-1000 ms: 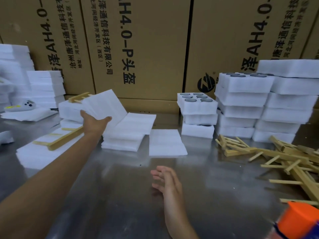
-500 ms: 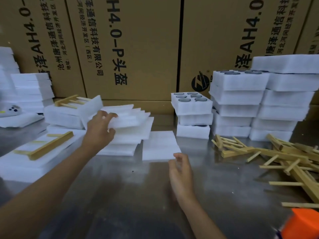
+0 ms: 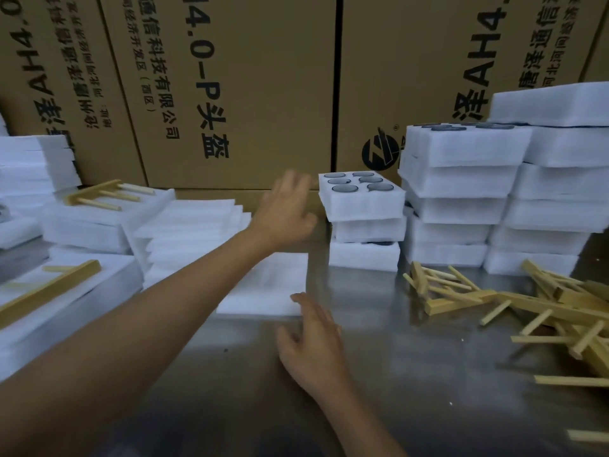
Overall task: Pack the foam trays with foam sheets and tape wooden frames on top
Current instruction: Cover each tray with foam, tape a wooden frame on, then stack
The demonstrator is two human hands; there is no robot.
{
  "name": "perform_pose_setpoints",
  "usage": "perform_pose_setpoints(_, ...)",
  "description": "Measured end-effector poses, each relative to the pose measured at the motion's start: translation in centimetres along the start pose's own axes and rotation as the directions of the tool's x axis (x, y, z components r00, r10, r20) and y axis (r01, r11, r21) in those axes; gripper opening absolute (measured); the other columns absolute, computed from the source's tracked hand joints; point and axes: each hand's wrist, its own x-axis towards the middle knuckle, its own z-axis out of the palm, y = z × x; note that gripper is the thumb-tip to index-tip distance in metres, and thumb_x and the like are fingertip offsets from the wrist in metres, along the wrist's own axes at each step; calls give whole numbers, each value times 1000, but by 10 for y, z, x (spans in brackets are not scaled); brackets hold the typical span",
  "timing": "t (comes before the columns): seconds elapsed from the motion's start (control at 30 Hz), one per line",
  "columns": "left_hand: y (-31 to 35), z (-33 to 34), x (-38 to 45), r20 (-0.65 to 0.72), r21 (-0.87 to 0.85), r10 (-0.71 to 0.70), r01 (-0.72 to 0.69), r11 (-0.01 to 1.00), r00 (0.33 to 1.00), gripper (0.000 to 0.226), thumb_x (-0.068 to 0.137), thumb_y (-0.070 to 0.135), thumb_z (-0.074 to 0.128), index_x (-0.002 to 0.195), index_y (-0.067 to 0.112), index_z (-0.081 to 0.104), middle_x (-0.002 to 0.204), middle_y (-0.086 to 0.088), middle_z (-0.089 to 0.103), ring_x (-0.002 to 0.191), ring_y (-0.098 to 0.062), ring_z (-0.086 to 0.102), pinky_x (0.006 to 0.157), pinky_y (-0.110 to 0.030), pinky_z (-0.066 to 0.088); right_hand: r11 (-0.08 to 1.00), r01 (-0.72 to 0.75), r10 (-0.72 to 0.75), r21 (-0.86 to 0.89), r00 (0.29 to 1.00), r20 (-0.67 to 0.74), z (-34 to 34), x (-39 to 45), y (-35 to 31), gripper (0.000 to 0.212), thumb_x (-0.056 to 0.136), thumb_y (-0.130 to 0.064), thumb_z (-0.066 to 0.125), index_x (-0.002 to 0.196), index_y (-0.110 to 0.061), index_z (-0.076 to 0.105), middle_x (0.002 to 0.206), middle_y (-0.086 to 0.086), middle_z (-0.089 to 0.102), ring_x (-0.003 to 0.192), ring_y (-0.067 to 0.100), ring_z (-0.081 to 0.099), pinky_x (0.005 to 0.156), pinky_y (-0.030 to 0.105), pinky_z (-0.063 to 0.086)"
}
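My left hand [image 3: 286, 209] is stretched out with fingers spread, holding nothing, just left of a small stack of white foam trays [image 3: 364, 222]; the top tray shows several round dark-rimmed holes. My right hand [image 3: 313, 344] hovers open at the near right corner of a flat foam sheet [image 3: 273, 285] lying on the metal table [image 3: 412, 374]. A fanned pile of foam sheets [image 3: 194, 232] sits to the left. Loose wooden frames [image 3: 527, 305] lie heaped at the right.
Taller stacks of foam trays [image 3: 494, 199] stand at the back right. Packed trays with wooden frames on top [image 3: 99, 209] sit at the left, one more [image 3: 49, 291] nearer. Printed cardboard boxes [image 3: 247, 87] wall off the back.
My left hand let go of the foam sheets on the left pile and swung right toward the small tray stack. My right hand moved forward to the flat sheet's corner.
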Motion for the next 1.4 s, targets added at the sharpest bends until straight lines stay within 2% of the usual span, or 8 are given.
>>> perform_pose_setpoints(0.23, 48, 67, 82, 351, -98, -240, 291, 952, 905, 79, 91, 40, 62, 155, 17, 21, 162, -12, 0, 145, -33, 23, 111, -38, 36, 959, -153, 197, 239, 965, -173, -2, 10, 2, 46, 94, -34, 55, 138, -22, 48, 136, -7, 49, 130, 11, 40, 109, 23, 30)
perform_pose_setpoints(0.57, 37, 61, 4, -112, -399, -180, 122, 909, 977, 34, 89, 15, 64, 122, 18, 54, 144, -2, 38, 123, -25, 46, 89, -27, 38, 730, -230, 462, 644, 860, -218, -14, 18, 11, 22, 97, -24, 48, 117, -27, 57, 118, -4, 64, 109, 15, 59, 97, 35, 47)
perform_pose_setpoints(0.83, 42, 3, -143, -279, -432, -43, -85, 898, 959, 39, 88, 16, 70, 118, 36, 57, 156, 13, 28, 138, 5, 33, 96, 2, 25, 15, -23, 650, 1000, 760, 8, -64, 11, 39, 23, 101, -21, 37, 95, -16, 58, 97, 4, 58, 88, 17, 56, 77, 27, 42)
perform_pose_setpoints(0.93, 46, -4, -196, -214, -411, -10, -81, 908, 977, 34, 88, 26, 68, 116, 42, 55, 158, 16, 26, 125, 29, 25, 92, -2, 33, -97, -27, 558, 995, 827, 77, -76, -11, 41, 25, 100, -28, 40, 112, -13, 57, 116, 13, 56, 112, 30, 53, 104, 41, 40)
perform_pose_setpoints(1.03, 48, -2, -235, -144, -404, -24, -37, 914, 989, 38, 88, 25, 69, 115, 44, 51, 158, 17, 25, 116, 21, 40, 89, -20, 43, -34, -142, 512, 989, 848, 139, -87, -38, 29, 45, 98, -36, 46, 130, -7, 56, 129, 13, 59, 124, 31, 54, 113, 47, 36)
perform_pose_setpoints(1.23, 45, -9, -264, 98, -546, 7, 48, 836, 995, 39, 81, 50, 68, 117, 41, 55, 143, 33, 31, 118, 7, 47, 83, -6, 43, 278, -287, 405, 917, 900, 159, -103, -82, 17, 36, 89, -18, 59, 124, -10, 64, 120, 18, 68, 112, 38, 64, 97, 52, 49)
perform_pose_setpoints(1.33, 29, -22, -242, 135, -725, -229, 254, 640, 964, 41, 81, 53, 66, 114, 34, 52, 116, 14, 59, 97, -3, 60, 78, -18, 49, 367, -253, 421, 895, 903, 83, -104, -87, 18, 36, 85, -2, 58, 120, -11, 66, 117, 19, 69, 103, 36, 66, 93, 49, 50)
perform_pose_setpoints(1.4, 0, -28, -213, -18, -678, -473, 337, 654, 881, 30, 88, 32, 68, 113, 32, 50, 116, 6, 58, 102, -11, 59, 79, -18, 46, 366, -261, 434, 893, 897, 84, -103, -87, 17, 36, 84, 0, 58, 117, -12, 67, 114, 19, 70, 98, 35, 67, 89, 48, 51)
